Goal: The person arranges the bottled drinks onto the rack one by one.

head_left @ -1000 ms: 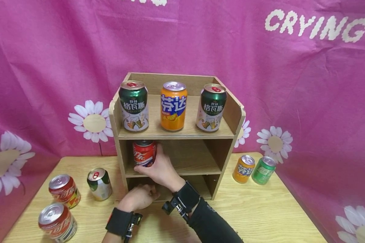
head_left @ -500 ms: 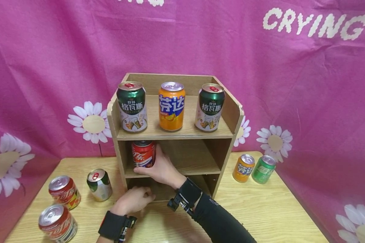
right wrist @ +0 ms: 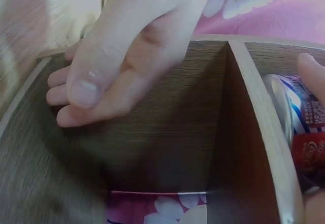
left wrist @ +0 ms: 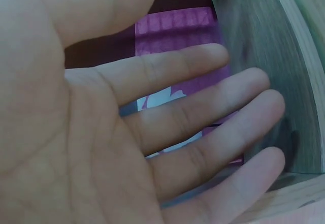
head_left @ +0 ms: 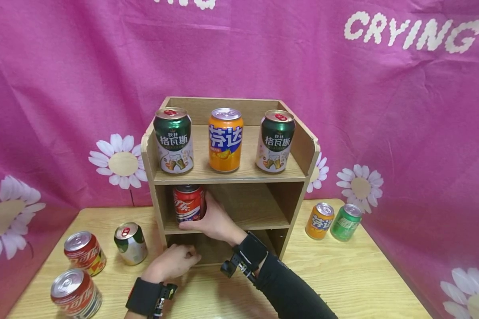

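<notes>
A red cola can (head_left: 188, 204) stands upright at the left of the wooden shelf unit's middle compartment (head_left: 247, 206). My right hand (head_left: 214, 221) grips it from the right, thumb low across its front and the other fingers mostly hidden behind it. In the right wrist view, part of the cola can (right wrist: 310, 117) shows beyond the divider, with a thumb on it. My left hand (head_left: 173, 262) is at the left mouth of the bottom compartment (head_left: 219, 250), holding nothing. Its palm (left wrist: 81, 132) and spread, loosely bent fingers fill much of the left wrist view.
On the top shelf stand two green-and-white kvass cans (head_left: 173, 139) (head_left: 275, 141) and an orange soda can (head_left: 225, 139) between them. Left on the table are two red cola cans (head_left: 84, 251) (head_left: 76, 292) and a green-and-white can (head_left: 130, 243); right are an orange can (head_left: 319, 221) and a green can (head_left: 346, 223).
My left hand has drawn back to the left, partly out of the bottom compartment. My right hand stays at the cola can, its thumb shifted slightly; the can has barely moved.
</notes>
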The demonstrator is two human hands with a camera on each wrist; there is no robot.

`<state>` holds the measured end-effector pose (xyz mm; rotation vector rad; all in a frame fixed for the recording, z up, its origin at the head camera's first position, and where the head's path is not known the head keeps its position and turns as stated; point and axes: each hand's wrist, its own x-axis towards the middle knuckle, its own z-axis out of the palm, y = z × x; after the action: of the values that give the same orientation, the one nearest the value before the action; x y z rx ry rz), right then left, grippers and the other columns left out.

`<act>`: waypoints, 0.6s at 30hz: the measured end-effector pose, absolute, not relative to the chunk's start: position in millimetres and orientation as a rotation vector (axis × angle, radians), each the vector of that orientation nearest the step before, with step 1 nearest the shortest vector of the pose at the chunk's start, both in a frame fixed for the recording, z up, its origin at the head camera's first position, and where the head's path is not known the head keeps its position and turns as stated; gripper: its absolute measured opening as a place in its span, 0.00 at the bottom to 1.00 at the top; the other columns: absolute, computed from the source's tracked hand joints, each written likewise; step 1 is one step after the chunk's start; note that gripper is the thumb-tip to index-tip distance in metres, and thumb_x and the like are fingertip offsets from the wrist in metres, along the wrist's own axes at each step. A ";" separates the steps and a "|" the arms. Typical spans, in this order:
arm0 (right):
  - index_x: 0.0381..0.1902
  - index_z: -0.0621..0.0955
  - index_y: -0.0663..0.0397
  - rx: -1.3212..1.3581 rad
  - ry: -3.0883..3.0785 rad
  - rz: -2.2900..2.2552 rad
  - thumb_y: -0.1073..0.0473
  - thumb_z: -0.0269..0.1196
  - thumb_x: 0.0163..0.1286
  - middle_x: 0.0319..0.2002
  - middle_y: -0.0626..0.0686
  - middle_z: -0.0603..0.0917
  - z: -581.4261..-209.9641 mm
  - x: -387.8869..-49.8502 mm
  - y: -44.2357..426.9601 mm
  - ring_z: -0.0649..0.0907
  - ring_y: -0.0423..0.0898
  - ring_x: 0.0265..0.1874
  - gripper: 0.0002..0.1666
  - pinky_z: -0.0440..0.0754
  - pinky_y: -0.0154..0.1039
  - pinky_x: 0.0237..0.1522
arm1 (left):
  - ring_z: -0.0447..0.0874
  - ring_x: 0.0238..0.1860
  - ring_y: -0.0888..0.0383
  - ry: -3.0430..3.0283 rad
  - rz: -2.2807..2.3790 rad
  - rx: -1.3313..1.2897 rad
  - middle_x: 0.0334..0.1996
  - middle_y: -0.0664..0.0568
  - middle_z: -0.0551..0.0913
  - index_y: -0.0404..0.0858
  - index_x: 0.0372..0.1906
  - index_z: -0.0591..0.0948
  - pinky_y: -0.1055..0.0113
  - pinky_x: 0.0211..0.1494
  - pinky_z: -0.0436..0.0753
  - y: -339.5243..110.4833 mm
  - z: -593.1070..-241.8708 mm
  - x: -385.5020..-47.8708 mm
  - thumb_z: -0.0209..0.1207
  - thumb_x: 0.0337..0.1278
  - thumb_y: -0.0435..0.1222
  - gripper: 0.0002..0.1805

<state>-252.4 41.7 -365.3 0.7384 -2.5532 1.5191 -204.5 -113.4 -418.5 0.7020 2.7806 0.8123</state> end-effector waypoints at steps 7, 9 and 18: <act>0.63 0.64 0.48 0.779 -2.534 1.618 0.53 0.77 0.48 0.52 0.45 0.76 -364.4 -255.3 45.0 0.77 0.39 0.49 0.47 0.72 0.36 0.54 | 0.77 0.29 0.59 2.800 0.801 0.731 0.21 0.59 0.75 0.42 0.29 0.78 0.59 0.35 0.76 -114.3 -420.3 -204.3 0.53 0.64 0.42 0.11; 0.63 0.65 0.48 0.799 -2.537 1.641 0.54 0.76 0.48 0.52 0.45 0.76 -364.0 -255.9 45.2 0.77 0.39 0.49 0.47 0.72 0.36 0.55 | 0.78 0.29 0.58 2.783 0.816 0.723 0.23 0.58 0.77 0.41 0.31 0.79 0.58 0.36 0.76 -116.4 -419.6 -203.2 0.53 0.64 0.43 0.11; 0.64 0.62 0.49 0.741 -2.526 1.550 0.49 0.76 0.48 0.52 0.46 0.74 -365.7 -254.0 38.0 0.76 0.40 0.49 0.50 0.72 0.38 0.55 | 0.75 0.28 0.61 2.732 0.864 0.791 0.23 0.60 0.76 0.40 0.33 0.81 0.59 0.35 0.75 -133.1 -412.0 -194.3 0.52 0.66 0.43 0.13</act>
<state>-254.0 38.0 -365.7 0.7408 -2.5258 1.5499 -194.3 -133.1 -412.0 0.7913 2.7319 0.8641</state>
